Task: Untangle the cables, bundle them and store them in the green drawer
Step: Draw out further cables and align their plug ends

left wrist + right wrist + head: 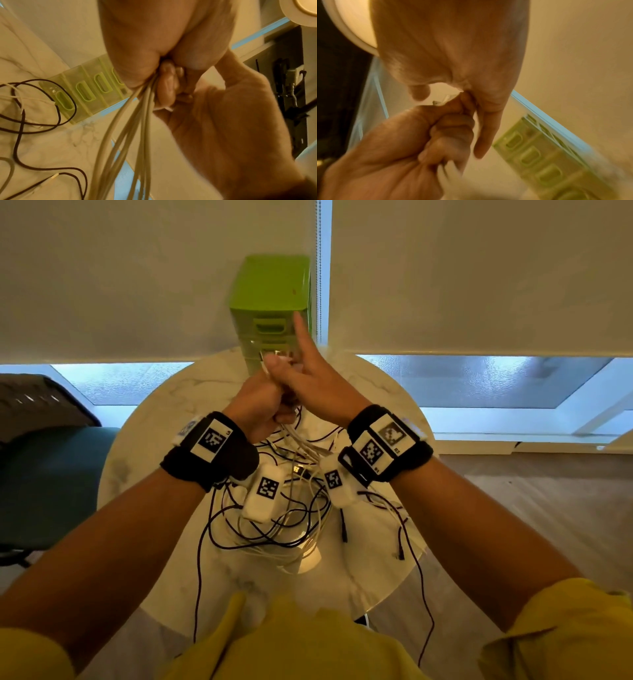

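Several white cables [123, 142] are being gripped in the fist of the left hand [260, 402], raised above the marble table [387, 583]; they are being pinched at the top by the right hand [318, 388], one finger pointing up; black cables [219, 529] are lying tangled below on the table; the green drawer unit [270, 302] is standing just behind the hands, its drawers closed.
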Available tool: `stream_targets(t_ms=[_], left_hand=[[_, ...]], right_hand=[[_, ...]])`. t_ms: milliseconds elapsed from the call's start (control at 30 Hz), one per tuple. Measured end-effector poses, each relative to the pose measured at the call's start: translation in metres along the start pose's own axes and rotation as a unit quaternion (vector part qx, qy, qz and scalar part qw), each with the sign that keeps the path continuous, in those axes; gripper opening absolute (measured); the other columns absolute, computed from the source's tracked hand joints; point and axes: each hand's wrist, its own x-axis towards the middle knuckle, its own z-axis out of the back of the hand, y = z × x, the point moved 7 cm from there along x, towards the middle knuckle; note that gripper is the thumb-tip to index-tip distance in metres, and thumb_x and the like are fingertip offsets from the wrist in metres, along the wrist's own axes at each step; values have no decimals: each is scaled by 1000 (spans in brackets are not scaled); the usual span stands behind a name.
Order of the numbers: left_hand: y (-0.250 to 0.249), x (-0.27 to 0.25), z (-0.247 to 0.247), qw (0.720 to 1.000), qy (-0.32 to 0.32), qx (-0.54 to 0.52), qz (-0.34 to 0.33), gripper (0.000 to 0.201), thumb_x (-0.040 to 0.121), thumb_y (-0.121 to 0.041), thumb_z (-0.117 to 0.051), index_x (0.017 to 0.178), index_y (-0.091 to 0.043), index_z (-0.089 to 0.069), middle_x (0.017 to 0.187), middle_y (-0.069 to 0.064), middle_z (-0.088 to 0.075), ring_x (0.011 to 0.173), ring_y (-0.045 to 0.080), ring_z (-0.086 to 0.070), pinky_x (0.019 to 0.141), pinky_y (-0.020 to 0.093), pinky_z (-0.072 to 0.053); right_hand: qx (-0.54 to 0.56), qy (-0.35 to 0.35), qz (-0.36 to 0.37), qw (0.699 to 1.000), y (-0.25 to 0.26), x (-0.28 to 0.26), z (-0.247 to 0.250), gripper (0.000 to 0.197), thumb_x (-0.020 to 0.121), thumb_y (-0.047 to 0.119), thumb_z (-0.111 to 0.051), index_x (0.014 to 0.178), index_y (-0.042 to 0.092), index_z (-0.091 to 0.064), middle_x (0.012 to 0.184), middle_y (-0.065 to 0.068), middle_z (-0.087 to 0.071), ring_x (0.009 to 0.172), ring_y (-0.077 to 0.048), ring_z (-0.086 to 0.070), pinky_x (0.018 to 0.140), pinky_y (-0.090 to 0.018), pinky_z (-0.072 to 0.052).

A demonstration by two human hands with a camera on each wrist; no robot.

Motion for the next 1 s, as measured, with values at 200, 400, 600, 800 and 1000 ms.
stream_targets(t_ms=[200, 400, 600, 800, 1000], left_hand=[[4, 1, 34, 985, 7, -172, 23, 34, 103, -36, -34, 80, -16, -49, 44, -8, -26, 36, 4, -23, 36, 17, -26], [32, -24, 21, 975, 97, -181, 89, 32, 95, -42, -39, 83, -14, -51, 45, -9, -25, 35, 3, -22, 36, 17, -21], [76, -24, 67, 986, -4, -110, 123, 33, 103, -34, -35, 82, -15, -53, 46, -9, -23, 35, 2, -18, 34, 17, -14], [122, -43, 106, 968, -92, -182, 149, 30, 103, -31, -36, 88, -14, -56, 44, -10, -22, 34, 1, -18, 32, 13, -15], [136, -55, 117, 937, -168, -275, 133, 35, 103, -35, -35, 86, -12, -56, 42, -9, -27, 33, 2, -23, 33, 15, -22]], right_hand=[[-17, 162, -133, 978, -68, -44, -33, 27, 96, 39, -54, 95, 14, -62, 61, 1, -55, 47, -9, -43, 49, -26, -35], [-206, 167, -76, 961, -96, -70, -68, 45, 97, 42, -49, 79, 1, -53, 68, -6, -49, 60, -15, -44, 62, -33, -40], [-151, 311, -250, 904, -154, -80, -54, 43, 88, 54, -56, 120, 25, -58, 115, 3, -61, 104, -14, -56, 95, -32, -45], [-269, 56, -214, 937, -178, -28, -21, 27, 96, 30, -51, 109, 12, -68, 108, -6, -66, 100, -22, -60, 80, -28, -46], [-473, 138, -220, 842, -207, -5, -66, 28, 93, 26, -52, 114, 11, -62, 120, -12, -61, 107, -30, -59, 86, -37, -47]])
